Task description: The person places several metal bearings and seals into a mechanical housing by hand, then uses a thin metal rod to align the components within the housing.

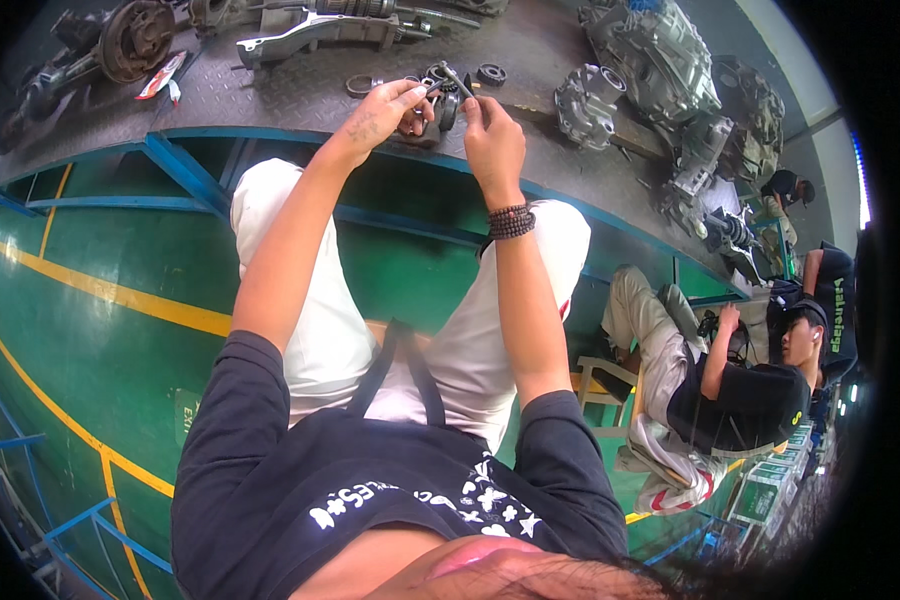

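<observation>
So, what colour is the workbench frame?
The workbench frame is blue, showing best in the head view.

White lettering (368, 492) on the wearer's dark shirt (400, 462), green letters (837, 316) on a co-worker's black top (832, 266), pale-lettered floor sign (186, 415).

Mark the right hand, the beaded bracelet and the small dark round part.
Right hand (494, 143): head view, back of the hand.
Beaded bracelet (511, 221): head view, middle of its beads.
Small dark round part (491, 76): head view, upper face.
</observation>
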Demonstrator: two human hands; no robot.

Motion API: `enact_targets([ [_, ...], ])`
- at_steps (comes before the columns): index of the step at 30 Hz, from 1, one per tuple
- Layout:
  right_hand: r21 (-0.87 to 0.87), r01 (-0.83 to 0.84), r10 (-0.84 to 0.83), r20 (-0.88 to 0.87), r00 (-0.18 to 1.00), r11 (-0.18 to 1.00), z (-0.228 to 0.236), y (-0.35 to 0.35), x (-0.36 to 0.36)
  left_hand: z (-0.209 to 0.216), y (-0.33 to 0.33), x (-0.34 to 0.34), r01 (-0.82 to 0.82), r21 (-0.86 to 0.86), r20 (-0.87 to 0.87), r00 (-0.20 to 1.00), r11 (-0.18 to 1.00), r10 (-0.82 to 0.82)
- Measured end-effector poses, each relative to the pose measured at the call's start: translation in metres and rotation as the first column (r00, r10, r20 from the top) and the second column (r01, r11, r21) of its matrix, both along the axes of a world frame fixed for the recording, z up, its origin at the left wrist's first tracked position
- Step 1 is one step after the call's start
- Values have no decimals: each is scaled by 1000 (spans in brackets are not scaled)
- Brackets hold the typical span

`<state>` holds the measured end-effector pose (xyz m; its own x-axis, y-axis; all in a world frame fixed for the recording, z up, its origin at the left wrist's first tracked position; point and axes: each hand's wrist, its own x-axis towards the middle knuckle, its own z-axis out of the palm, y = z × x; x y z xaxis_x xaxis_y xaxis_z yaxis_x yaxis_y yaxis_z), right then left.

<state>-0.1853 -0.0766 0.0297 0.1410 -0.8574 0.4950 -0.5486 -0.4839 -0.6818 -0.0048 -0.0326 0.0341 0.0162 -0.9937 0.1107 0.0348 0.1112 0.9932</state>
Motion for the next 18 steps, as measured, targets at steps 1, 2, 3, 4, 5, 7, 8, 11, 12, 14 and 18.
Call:
enact_targets([
  [1, 15, -64, 64, -20, 998, 998, -1, -2, -1, 1, 0, 0, -3, -5, 2, 1000, 1000, 3],
  [2, 32, -127, 128, -39, 991, 991, -2, -3, -3, 0, 1, -1, -2, -5, 1, 1000, 1000, 2],
  [3, -2, -156, 156, -56, 986, 988, -4, 1, -3, -2, 1, 0, -3, 3, -2, 1000, 1000, 3],
  [4, -3, -156, 156, -57, 986, 988, -4, 0, 0, -3, 0, 1, -4, 10, -4, 1000, 1000, 4],
  [5, 1, -75, 76, -21, 997, 997, -3, -2, 2, -3, -1, 3, -4, 9, -5, 1000, 1000, 4],
  [7, 51, -6, 4, 42, 999, 999, 0, -3, 1, -1, 0, 3, -7, 4, 24, 1000, 1000, 7],
  [8, 53, -4, 2, 41, 999, 999, -3, -3, 0, -1, 2, 2, -6, 6, 24, 1000, 1000, 5],
  [11, 24, -163, 163, 10, 987, 986, -8, -6, -1, 3, 2, -1, -22, 36, 9, 1000, 999, 22],
  [12, 28, -115, 115, 19, 993, 993, -7, -5, -1, 3, 2, 1, -9, 29, 13, 1000, 1000, 9],
  [14, 39, -19, 18, 37, 999, 999, -5, -5, 1, 2, 3, 2, 3, 23, 16, 1000, 1000, -3],
  [18, 66, -176, 178, -28, 984, 982, -6, -3, -2, 0, 2, 3, 11, 25, -37, 999, 1000, -10],
])
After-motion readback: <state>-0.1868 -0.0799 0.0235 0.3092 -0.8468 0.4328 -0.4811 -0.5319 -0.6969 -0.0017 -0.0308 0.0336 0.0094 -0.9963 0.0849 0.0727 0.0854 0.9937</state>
